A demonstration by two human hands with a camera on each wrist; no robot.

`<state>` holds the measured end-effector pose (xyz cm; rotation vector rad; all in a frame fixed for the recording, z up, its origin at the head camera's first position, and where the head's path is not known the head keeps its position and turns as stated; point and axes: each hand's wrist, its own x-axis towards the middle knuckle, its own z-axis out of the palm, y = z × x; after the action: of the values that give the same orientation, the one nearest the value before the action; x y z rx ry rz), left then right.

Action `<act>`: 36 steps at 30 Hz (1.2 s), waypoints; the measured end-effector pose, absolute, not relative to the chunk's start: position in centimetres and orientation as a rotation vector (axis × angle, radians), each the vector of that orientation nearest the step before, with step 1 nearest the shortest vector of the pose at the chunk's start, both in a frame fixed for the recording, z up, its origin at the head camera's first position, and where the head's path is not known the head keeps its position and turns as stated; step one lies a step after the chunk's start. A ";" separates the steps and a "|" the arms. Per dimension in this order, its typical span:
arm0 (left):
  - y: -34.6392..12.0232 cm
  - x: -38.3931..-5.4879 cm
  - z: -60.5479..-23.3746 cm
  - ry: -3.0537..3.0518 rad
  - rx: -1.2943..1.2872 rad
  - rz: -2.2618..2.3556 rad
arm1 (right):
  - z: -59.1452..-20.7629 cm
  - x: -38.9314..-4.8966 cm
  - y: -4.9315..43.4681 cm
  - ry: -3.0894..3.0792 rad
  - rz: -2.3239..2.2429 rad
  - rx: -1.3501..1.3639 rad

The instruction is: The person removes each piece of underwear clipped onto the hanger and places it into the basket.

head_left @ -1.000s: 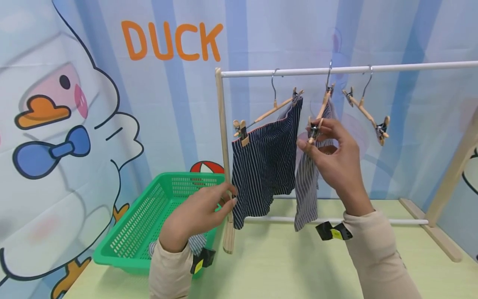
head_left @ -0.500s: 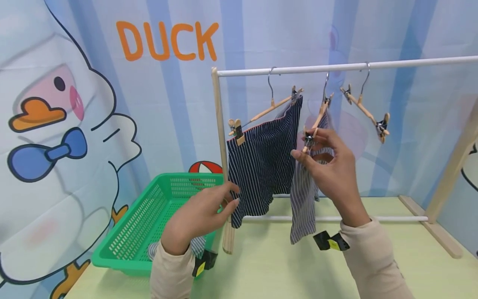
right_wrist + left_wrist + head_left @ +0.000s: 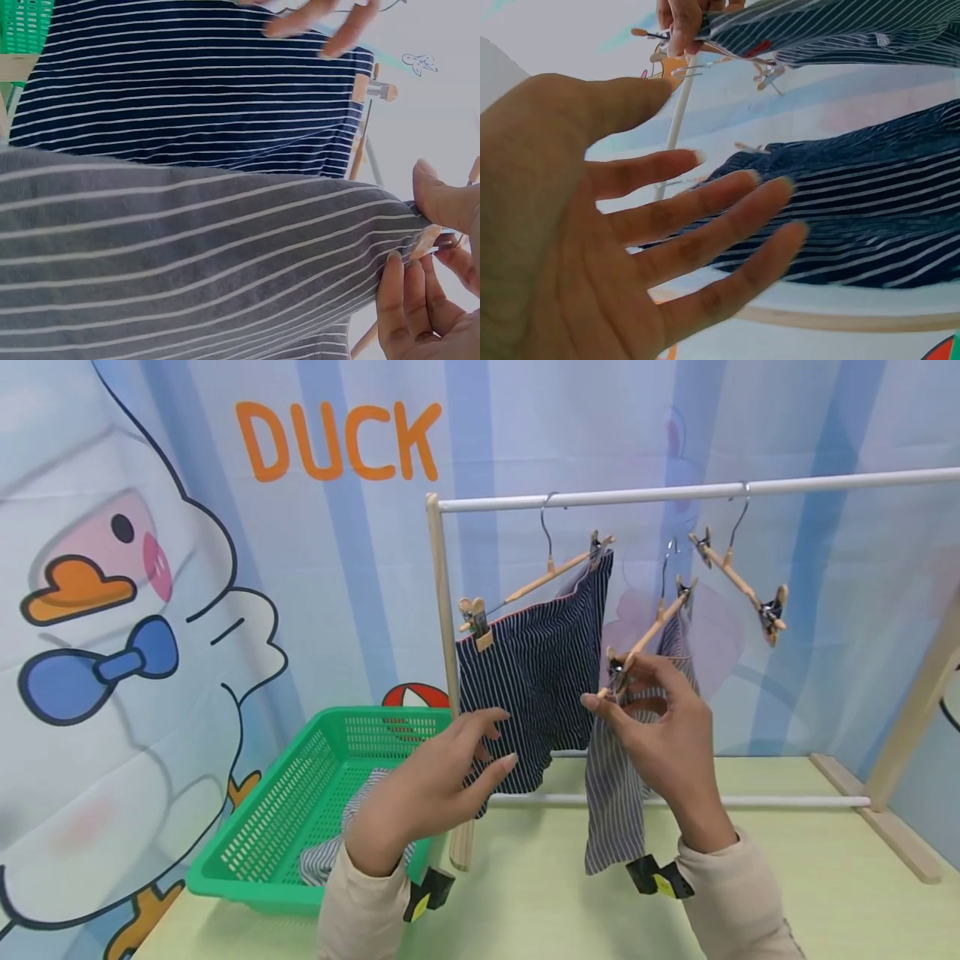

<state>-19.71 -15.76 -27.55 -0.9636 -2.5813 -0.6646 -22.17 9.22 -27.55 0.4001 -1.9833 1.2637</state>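
Near the end clip of a wooden clip hanger (image 3: 649, 635), my right hand (image 3: 672, 739) pinches the hanger with thumb and fingers. Clipped to it are grey-and-white striped shorts (image 3: 613, 814), hanging down behind and below that hand. The hanger's hook shows below the white rod (image 3: 645, 493), apart from it. In the right wrist view the striped cloth (image 3: 187, 255) gathers at the clip. My left hand (image 3: 431, 789) overlaps navy pinstriped shorts (image 3: 540, 681) on another hanger; the left wrist view shows its fingers spread, holding nothing.
A third clip hanger (image 3: 738, 581) hangs bare on the rod to the right. The rack's wooden left post (image 3: 442, 585) stands beside a green basket (image 3: 251, 835), which holds a striped cloth (image 3: 322, 860). A low white bar (image 3: 787, 802) crosses the rack's base.
The hanger in my right hand has come down and its hook has left the rod, the grey striped shorts lowering with it. My left hand has moved right, its fingers opening wider.
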 end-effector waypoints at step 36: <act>-10.3 -19.9 -29.0 -2.258 -0.928 -0.709 | -30.7 -22.2 8.3 -1.885 1.146 0.463</act>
<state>-19.91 -10.28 -28.96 -0.9282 -2.2583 -0.7092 -22.16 8.31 -30.68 0.4630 -1.8853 1.1464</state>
